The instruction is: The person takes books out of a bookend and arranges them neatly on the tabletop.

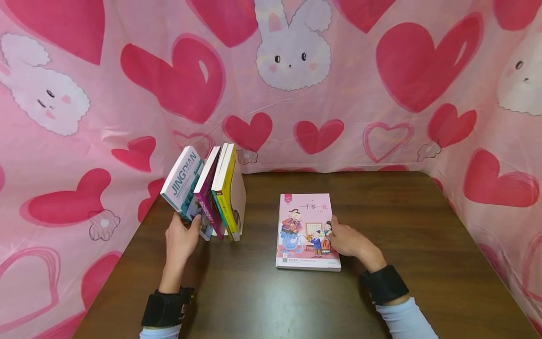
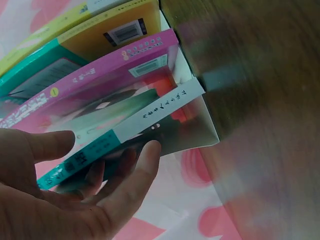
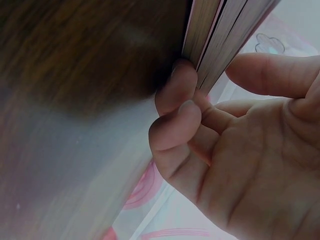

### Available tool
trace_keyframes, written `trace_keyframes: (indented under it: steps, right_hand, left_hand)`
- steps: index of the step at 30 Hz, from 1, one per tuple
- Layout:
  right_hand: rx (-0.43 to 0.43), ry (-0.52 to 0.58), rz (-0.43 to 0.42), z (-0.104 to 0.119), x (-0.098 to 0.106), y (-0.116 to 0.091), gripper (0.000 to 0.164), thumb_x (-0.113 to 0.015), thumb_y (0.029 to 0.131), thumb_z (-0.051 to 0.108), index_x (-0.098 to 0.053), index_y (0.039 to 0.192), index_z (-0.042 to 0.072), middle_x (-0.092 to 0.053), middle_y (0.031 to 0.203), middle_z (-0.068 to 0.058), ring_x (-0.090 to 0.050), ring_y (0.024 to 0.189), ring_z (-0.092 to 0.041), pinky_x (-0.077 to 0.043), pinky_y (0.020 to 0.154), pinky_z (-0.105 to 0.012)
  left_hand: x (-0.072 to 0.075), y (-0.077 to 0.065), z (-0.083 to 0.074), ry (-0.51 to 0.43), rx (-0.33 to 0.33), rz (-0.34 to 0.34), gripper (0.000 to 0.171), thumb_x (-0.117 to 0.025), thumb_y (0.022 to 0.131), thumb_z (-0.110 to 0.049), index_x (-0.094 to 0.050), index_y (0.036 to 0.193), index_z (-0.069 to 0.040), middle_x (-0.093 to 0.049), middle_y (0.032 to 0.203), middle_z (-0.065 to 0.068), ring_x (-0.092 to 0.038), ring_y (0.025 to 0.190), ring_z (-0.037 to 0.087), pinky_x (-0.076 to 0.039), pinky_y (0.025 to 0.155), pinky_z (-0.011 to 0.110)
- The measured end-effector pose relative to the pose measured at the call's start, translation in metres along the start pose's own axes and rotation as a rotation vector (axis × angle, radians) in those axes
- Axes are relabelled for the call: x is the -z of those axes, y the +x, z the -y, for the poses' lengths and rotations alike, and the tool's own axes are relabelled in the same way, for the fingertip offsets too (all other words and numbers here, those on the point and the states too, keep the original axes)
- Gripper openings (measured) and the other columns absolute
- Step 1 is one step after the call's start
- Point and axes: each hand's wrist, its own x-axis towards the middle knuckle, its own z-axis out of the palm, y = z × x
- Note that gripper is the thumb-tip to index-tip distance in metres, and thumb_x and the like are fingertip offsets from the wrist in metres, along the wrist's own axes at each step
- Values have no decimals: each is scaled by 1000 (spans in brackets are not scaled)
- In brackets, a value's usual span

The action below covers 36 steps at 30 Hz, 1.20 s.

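Observation:
My left hand (image 1: 181, 240) holds a teal-and-white book (image 1: 185, 181) that leans left at the end of a row. In the left wrist view the thumb lies on one side of its spine (image 2: 150, 116) and the fingers on the other. Beside it stand a purple book (image 1: 206, 205) and a yellow book (image 1: 229, 207). A pink picture-cover book (image 1: 306, 235) lies flat at mid-table, apparently on top of another. At its right edge my right hand (image 1: 351, 241) grips it, thumb at the cover and fingers curled against the page edges (image 3: 220, 45).
A pale upright panel (image 1: 239, 202) stands at the right end of the row. The brown wooden table (image 1: 402, 221) extends to the right and front. A pink cloth (image 1: 360, 80) with hearts and rabbits hangs behind and at both sides.

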Motion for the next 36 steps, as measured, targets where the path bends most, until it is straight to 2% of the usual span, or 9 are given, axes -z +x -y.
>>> trace_keyframes:
  steps: [7, 18, 25, 31, 36]
  right_hand:
    - [-1, -19, 0, 2, 0, -1, 73, -50, 107, 18, -11, 156, -19, -37, 157, -42, -52, 126, -48, -40, 112, -71]
    - [7, -1, -2, 2, -1, -2, 73, -49, 107, 18, -10, 156, -19, -35, 158, -42, -50, 127, -48, -37, 114, -72]
    - [13, 6, 3, 3, 1, -3, 74, -50, 107, 18, -10, 156, -20, -35, 158, -42, -50, 129, -50, -36, 114, -74]
    - [15, 12, 1, 2, 1, -3, 74, -50, 108, 18, -10, 156, -19, -36, 157, -42, -50, 130, -50, -36, 114, -74]
    - [11, 12, -2, 2, 1, -4, 74, -50, 108, 18, -10, 157, -19, -37, 157, -41, -50, 128, -49, -39, 112, -73]
  left_hand:
    - [-3, 6, 5, -4, -19, 13, 65, -61, 105, -23, -33, 158, 3, -48, 154, 37, -53, 130, 59, -50, 98, 72]
    - [-6, 12, 5, -3, -4, 25, 61, -58, 107, -27, -40, 154, 8, -53, 148, 39, -58, 125, 58, -52, 97, 70]
    - [-5, 8, 3, 3, 12, 53, 61, -55, 109, -27, -37, 154, 10, -51, 149, 40, -56, 126, 59, -50, 98, 71]
    - [-6, 7, 4, 27, -13, 19, 59, -57, 108, -28, -44, 149, 12, -56, 143, 41, -61, 120, 58, -53, 95, 69]
    - [-5, 11, 7, -7, -12, 4, 62, -59, 107, -33, -45, 151, 8, -56, 146, 38, -61, 122, 57, -52, 98, 70]
